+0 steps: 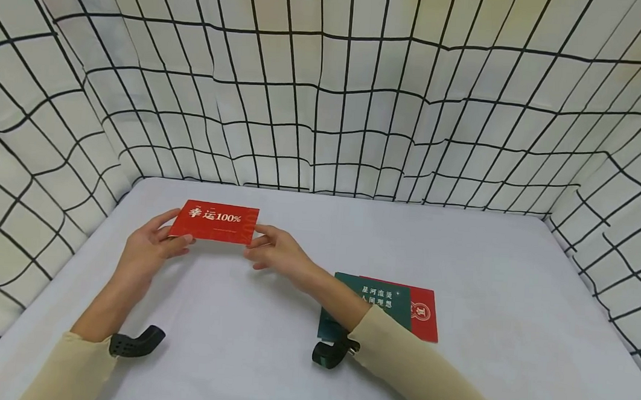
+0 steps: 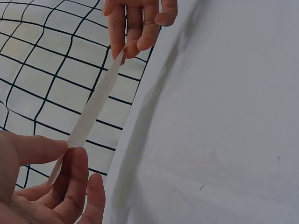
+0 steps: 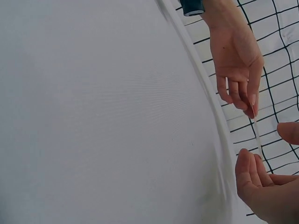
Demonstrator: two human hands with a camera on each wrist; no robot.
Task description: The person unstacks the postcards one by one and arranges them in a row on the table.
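Observation:
A red card (image 1: 213,221) with white lettering is held up above the white table. My left hand (image 1: 152,245) pinches its left end between thumb and fingers. In the left wrist view the pale underside of the card (image 2: 93,109) runs from that pinch up to the other hand. At the card's right edge are the fingertips of my right hand (image 1: 279,255), with the thumb apart from it. The right wrist view shows this right hand (image 3: 264,186) with its thumb raised away, and the left hand (image 3: 236,56) beyond, the card appearing as a thin edge.
A dark green card (image 1: 397,297) with white characters lies over another red card (image 1: 426,314) on the white table (image 1: 512,282), partly under my right forearm. A black wire grid (image 1: 347,111) with white backing rises around the table's back and sides. Each wrist wears a black band.

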